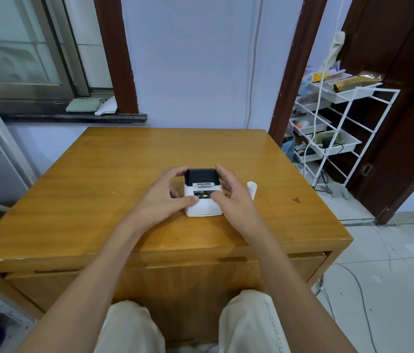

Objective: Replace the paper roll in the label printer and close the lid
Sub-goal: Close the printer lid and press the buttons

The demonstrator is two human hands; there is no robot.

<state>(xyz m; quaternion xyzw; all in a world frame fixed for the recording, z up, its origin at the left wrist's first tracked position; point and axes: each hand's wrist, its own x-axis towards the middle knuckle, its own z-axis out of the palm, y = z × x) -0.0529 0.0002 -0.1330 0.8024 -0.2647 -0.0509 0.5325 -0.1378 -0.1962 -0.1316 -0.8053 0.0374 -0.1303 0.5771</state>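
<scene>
While both hands bracket the printer, the wooden table (pixel 124 174) carries the whole job, its far edge against the wall and the person's knees at the near side. Off to the right, well apart from the work, a white wire rack (pixel 338 128) holds trays of odds and ends; not part of the task. Left hand (pixel 165 194) curls round the left flank of the label printer (pixel 203 200), fingers reaching over the far top corner, thumb laid on the white front face near the lit indicator. Right hand (pixel 229 194) mirrors it on the right flank, fingers loosely bent over the far corner, thumb on the front. Likely reason: steadying the small body from both sides so it does not skid while the lid is worked. Black lid (pixel 202 176) sits down on the white body, seemingly closed; a strip of label shows at the slot. Small white paper roll (pixel 252 188) stands upright on the table just right of the right hand, within easy reach. Cannot tell whether that roll is the spent one or the fresh one, so the stage is uncertain: either about to open, or just pressed closed.
</scene>
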